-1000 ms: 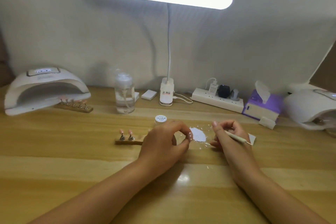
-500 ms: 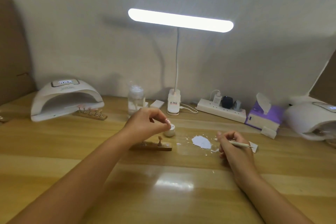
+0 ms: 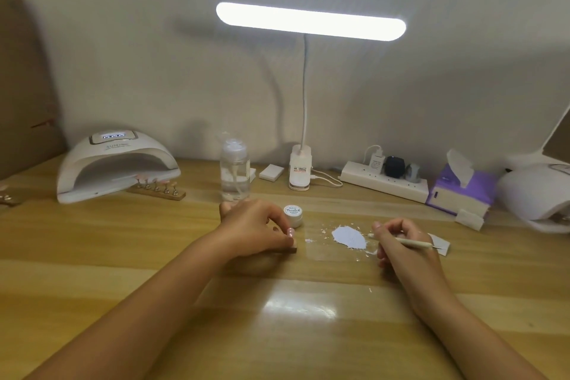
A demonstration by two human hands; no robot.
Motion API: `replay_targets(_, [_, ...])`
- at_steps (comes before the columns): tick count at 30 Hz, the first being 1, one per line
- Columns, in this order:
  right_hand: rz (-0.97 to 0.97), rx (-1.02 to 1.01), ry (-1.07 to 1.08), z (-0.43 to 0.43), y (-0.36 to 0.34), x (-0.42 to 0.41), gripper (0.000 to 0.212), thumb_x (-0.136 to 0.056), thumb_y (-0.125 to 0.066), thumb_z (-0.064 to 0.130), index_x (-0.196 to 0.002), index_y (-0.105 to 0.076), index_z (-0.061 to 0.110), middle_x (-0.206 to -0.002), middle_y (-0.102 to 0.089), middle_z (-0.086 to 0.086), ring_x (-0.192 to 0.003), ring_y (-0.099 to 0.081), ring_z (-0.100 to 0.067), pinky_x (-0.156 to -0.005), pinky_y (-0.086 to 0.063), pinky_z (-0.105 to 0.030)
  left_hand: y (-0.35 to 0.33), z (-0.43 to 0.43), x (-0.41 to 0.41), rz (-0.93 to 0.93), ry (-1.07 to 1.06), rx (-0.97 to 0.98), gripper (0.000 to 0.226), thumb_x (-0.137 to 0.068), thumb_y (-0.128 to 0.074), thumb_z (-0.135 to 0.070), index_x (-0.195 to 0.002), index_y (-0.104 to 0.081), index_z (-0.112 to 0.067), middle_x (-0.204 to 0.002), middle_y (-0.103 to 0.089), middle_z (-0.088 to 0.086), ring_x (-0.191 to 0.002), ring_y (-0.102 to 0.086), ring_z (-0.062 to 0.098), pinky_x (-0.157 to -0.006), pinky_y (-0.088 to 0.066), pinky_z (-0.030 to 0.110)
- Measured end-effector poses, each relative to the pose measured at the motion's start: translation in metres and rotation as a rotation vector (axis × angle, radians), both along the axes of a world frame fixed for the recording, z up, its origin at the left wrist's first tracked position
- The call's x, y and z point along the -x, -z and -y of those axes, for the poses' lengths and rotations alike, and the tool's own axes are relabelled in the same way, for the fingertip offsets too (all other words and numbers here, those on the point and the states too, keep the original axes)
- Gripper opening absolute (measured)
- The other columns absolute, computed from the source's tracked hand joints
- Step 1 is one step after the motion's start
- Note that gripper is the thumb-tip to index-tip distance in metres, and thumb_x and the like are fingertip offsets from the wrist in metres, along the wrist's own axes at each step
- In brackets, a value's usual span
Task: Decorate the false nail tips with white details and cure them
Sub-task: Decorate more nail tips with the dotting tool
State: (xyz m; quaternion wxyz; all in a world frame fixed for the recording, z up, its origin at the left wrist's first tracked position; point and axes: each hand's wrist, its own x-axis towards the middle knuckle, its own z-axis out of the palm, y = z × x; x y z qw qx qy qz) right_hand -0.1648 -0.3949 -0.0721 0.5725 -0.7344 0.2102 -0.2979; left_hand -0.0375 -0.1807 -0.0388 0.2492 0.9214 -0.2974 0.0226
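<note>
While the left hand (image 3: pixel 256 230) curls over the wooden stand (image 3: pixel 292 250), thumb and fingers pinching a pink nail tip (image 3: pixel 290 232) just in front of the gel jar (image 3: pixel 292 213), the right hand (image 3: pixel 404 248) grips the liner brush (image 3: pixel 410 243). Step looks like seating or steadying the tip: hold it by the edges, keep fingers off its face, brace the wrist on the table (image 3: pixel 154 256). Brush long axis runs left-right, nearly flat. Its thin point faces right over a white card (image 3: pixel 445 251); its blunt end is beside the white paint smear (image 3: pixel 348 236). Which way the nail tip points: too small to tell. Curing lamp (image 3: pixel 117 163) sits well apart, back left.
</note>
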Motion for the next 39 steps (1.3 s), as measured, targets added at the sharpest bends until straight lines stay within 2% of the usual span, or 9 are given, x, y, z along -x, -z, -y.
replay_targets(7, [0.035, 0.025, -0.007, -0.001, -0.002, 0.001, 0.01, -0.094, -0.065, 0.022, -0.09, -0.062, 0.013, -0.066, -0.067, -0.003, -0.06, -0.06, -0.014, -0.058, -0.05, -0.033, -0.005, -0.006, -0.006, 0.188, 0.027, -0.115, 0.021, -0.073, -0.069, -0.062, -0.077, -0.066, -0.042, -0.076, -0.055, -0.028, -0.093, -0.045, -0.002, -0.081, -0.018, 0.032])
replay_targets(13, [0.066, -0.034, 0.003, 0.001, 0.0, 0.001, 0.012, -0.096, -0.062, 0.019, -0.095, -0.054, 0.011, -0.058, -0.065, 0.003, -0.053, -0.062, -0.007, -0.064, -0.055, -0.035, -0.006, -0.01, -0.01, 0.069, 0.011, -0.162, 0.023, -0.071, -0.073, -0.06, -0.079, -0.068, -0.039, -0.075, -0.056, -0.023, -0.089, -0.048, -0.005, -0.079, -0.02, 0.032])
replay_targets(19, [0.052, 0.01, -0.003, -0.003, -0.001, 0.001, 0.018, -0.095, -0.064, 0.016, -0.097, -0.053, 0.002, -0.063, -0.064, -0.004, -0.052, -0.058, -0.006, -0.051, -0.048, -0.018, -0.005, -0.01, -0.011, 0.086, 0.011, -0.141, 0.024, -0.071, -0.075, -0.059, -0.073, -0.065, -0.037, -0.078, -0.059, -0.022, -0.091, -0.048, -0.005, -0.08, -0.018, 0.032])
replay_targets(26, [0.063, 0.015, 0.0, -0.004, -0.005, 0.004, 0.016, -0.095, -0.065, 0.019, -0.096, -0.055, 0.006, -0.069, -0.068, -0.005, -0.061, -0.066, -0.014, -0.062, -0.057, -0.031, -0.011, -0.016, -0.008, 0.175, 0.127, -0.15, 0.019, -0.078, -0.073, -0.049, -0.076, -0.063, -0.033, -0.083, -0.062, -0.019, -0.091, -0.052, -0.004, -0.085, -0.015, 0.027])
replay_targets(28, [0.104, 0.087, 0.003, -0.006, -0.007, 0.007, 0.013, -0.094, -0.066, 0.021, -0.093, -0.057, 0.013, -0.074, -0.068, -0.002, -0.064, -0.068, -0.013, -0.066, -0.059, -0.036, -0.022, -0.018, -0.006, 0.201, 0.119, -0.096, 0.016, -0.08, -0.073, -0.042, -0.074, -0.063, -0.032, -0.082, -0.064, -0.017, -0.085, -0.057, -0.003, -0.086, -0.026, 0.024])
replay_targets(30, [0.136, 0.174, -0.004, -0.007, -0.007, 0.009, 0.011, -0.094, -0.067, 0.022, -0.091, -0.057, 0.019, -0.077, -0.067, -0.001, -0.068, -0.067, -0.016, -0.066, -0.057, -0.036, -0.035, -0.017, 0.0, 0.153, 0.156, 0.101, 0.015, -0.08, -0.077, -0.034, -0.073, -0.064, -0.031, -0.077, -0.067, -0.018, -0.069, -0.058, -0.007, -0.068, -0.039, 0.013])
replay_targets(33, [0.12, 0.193, 0.015, -0.007, -0.007, 0.007, 0.009, -0.095, -0.064, 0.024, -0.092, -0.057, 0.019, -0.08, -0.067, -0.002, -0.067, -0.065, -0.009, -0.067, -0.054, -0.036, -0.04, 0.001, 0.021, -0.036, 0.328, 0.433, 0.011, -0.081, -0.08, -0.023, -0.078, -0.07, -0.021, -0.078, -0.071, -0.009, -0.051, -0.053, -0.01, -0.051, -0.037, 0.005])
replay_targets(36, [0.084, 0.129, 0.066, -0.004, -0.006, 0.003, 0.012, -0.095, -0.063, 0.028, -0.092, -0.056, 0.018, -0.08, -0.068, -0.004, -0.057, -0.063, -0.002, -0.063, -0.051, -0.034, -0.014, 0.028, 0.046, -0.121, 0.402, 0.455, 0.003, -0.085, -0.076, -0.026, -0.086, -0.075, -0.024, -0.078, -0.07, -0.013, -0.051, -0.05, -0.012, -0.053, -0.035, 0.005])
replay_targets(39, [0.095, 0.186, 0.064, 0.001, -0.009, 0.004, 0.017, -0.093, -0.066, 0.034, -0.092, -0.057, 0.02, -0.071, -0.068, 0.003, -0.055, -0.063, -0.003, -0.059, -0.051, -0.03, 0.018, 0.042, 0.052, -0.117, 0.344, 0.374, 0.012, -0.089, -0.07, -0.038, -0.095, -0.076, -0.029, -0.084, -0.068, -0.018, -0.052, -0.048, -0.006, -0.057, -0.034, 0.014])
